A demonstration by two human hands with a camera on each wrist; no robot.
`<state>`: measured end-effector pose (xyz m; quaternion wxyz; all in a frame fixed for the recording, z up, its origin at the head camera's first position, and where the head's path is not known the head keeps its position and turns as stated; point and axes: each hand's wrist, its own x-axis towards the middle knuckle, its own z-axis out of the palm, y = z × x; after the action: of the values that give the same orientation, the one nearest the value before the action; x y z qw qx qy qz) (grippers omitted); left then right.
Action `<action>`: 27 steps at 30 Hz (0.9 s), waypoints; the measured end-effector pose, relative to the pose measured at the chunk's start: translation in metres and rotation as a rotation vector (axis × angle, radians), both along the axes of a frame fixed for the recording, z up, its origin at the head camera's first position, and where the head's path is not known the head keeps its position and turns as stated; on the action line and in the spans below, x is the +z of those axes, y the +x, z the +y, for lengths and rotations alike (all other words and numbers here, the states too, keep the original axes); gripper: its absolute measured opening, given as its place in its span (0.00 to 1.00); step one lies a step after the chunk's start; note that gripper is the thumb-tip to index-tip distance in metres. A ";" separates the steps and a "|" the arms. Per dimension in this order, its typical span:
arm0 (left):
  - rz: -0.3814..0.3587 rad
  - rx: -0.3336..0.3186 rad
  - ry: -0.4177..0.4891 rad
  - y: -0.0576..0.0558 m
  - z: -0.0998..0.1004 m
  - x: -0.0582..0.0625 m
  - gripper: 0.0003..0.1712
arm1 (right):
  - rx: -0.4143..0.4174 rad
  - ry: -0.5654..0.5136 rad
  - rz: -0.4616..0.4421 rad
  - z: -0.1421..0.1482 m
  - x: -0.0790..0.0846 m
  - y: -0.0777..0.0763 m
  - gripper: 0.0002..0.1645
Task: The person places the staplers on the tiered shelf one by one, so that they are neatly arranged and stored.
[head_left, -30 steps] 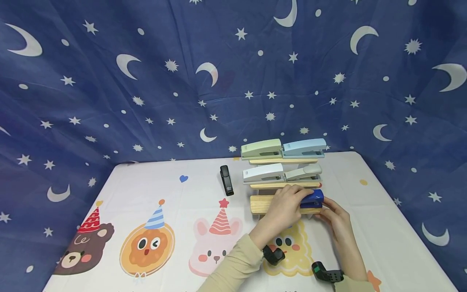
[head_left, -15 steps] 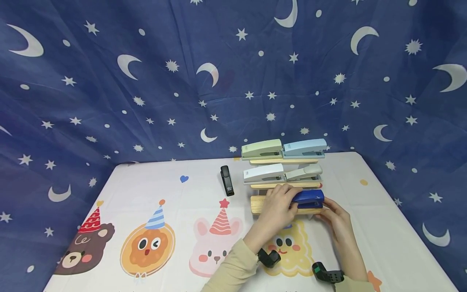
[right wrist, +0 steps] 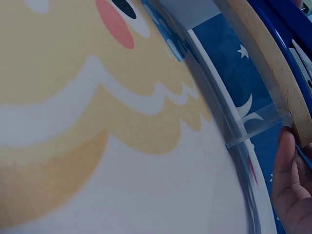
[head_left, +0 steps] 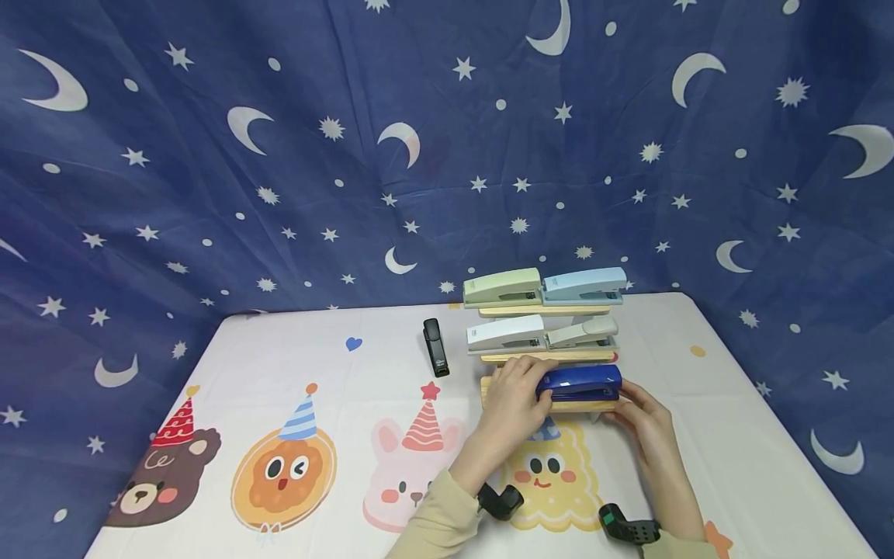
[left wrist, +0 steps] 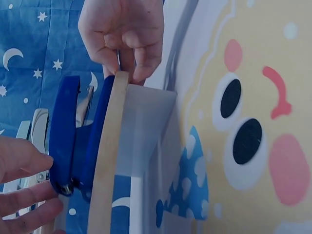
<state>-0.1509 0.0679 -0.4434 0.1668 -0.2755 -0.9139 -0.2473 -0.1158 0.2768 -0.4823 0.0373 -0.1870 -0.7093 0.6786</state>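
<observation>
A dark blue stapler (head_left: 580, 380) lies on the right part of the lowest wooden shelf (head_left: 587, 406) of a tiered stand. My left hand (head_left: 513, 400) is at the stapler's left end. In the left wrist view, the fingers (left wrist: 27, 158) of that hand touch the end by the hinge without wrapping round it. My right hand (head_left: 649, 423) holds the right end of the shelf board, with the thumb under it in the right wrist view (right wrist: 287, 180). The stapler's right end lies close to the right hand's fingertips.
Higher tiers bear a white stapler (head_left: 504, 334), a light grey stapler (head_left: 583, 332), a green stapler (head_left: 501, 287) and a light blue stapler (head_left: 585, 285). A black stapler (head_left: 436, 347) lies on the tablecloth (head_left: 307, 349), left of the stand. A starry blue curtain (head_left: 447, 155) hangs behind.
My left hand has slid leftward along the blue stapler to its left end, so more of the stapler shows. The right hand stays at the shelf's right end.
</observation>
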 end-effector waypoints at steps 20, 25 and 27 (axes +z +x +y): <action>-0.047 0.091 0.143 0.001 -0.040 -0.004 0.20 | 0.007 0.000 0.010 0.000 0.000 0.000 0.29; -0.044 0.120 0.186 -0.002 -0.049 -0.007 0.18 | 0.012 0.011 0.021 0.000 0.000 0.001 0.29; -0.038 0.128 0.202 -0.002 -0.052 -0.008 0.17 | 0.008 0.016 0.021 -0.001 -0.001 0.001 0.29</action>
<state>-0.1529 0.0157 -0.4516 0.1917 -0.1935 -0.9031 -0.3320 -0.1149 0.2762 -0.4831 0.0434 -0.1770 -0.7149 0.6751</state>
